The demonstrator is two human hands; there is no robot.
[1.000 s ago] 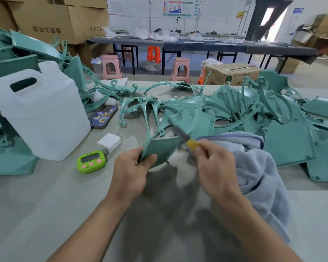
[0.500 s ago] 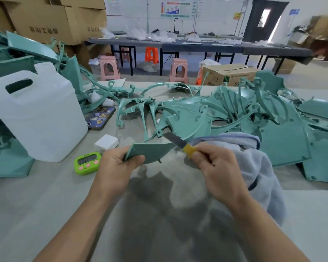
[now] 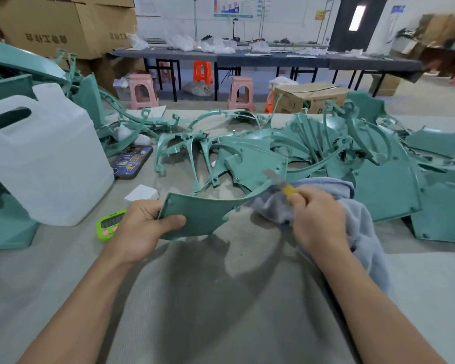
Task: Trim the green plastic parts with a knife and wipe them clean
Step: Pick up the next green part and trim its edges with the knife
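Part in grip, knife at tip

Gripped at left end by left hand, thumb on top, fingers curled beneath; held over table, between both hands. Knife pinched at yellow handle by right hand; blade up-left of that hand, at part's narrow right tip. Cloth under and right of right hand. Timer just left of left hand.
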